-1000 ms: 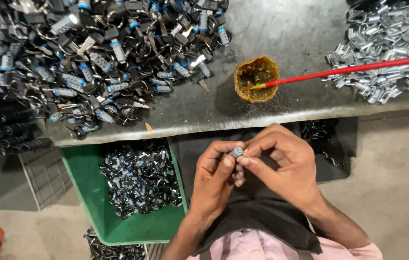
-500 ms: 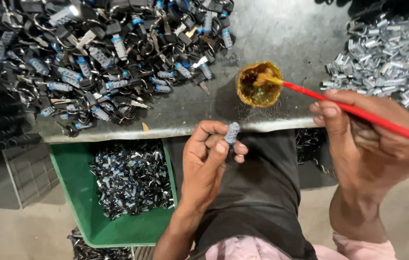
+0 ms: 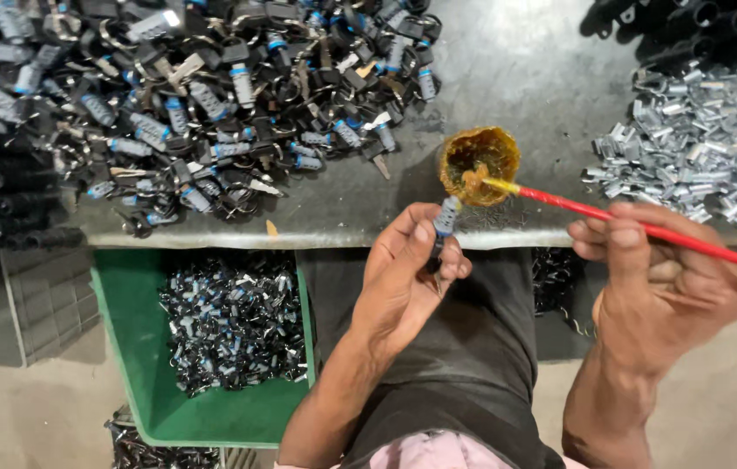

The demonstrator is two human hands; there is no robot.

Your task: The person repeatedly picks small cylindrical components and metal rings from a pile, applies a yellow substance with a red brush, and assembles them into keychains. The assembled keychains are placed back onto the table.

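My left hand (image 3: 407,278) holds a small metal cylinder part (image 3: 447,217) upright between thumb and fingers, just in front of the table edge. My right hand (image 3: 659,287) grips a thin red brush (image 3: 638,227) whose tip rests in a small round cup of yellow grease (image 3: 479,165) on the grey table (image 3: 525,78). The cylinder part sits just left of and below the cup.
A big heap of black and silver lock parts (image 3: 195,95) covers the table's left. A pile of shiny metal clips (image 3: 698,143) lies at the right. Below the table edge a green bin (image 3: 125,347) holds more dark parts (image 3: 230,321). My dark-trousered lap is beneath the hands.
A second ago both hands held the part together at my lap. Since then my right hand took up the red brush and dipped its tip into the cup; my left hand lifted the part.
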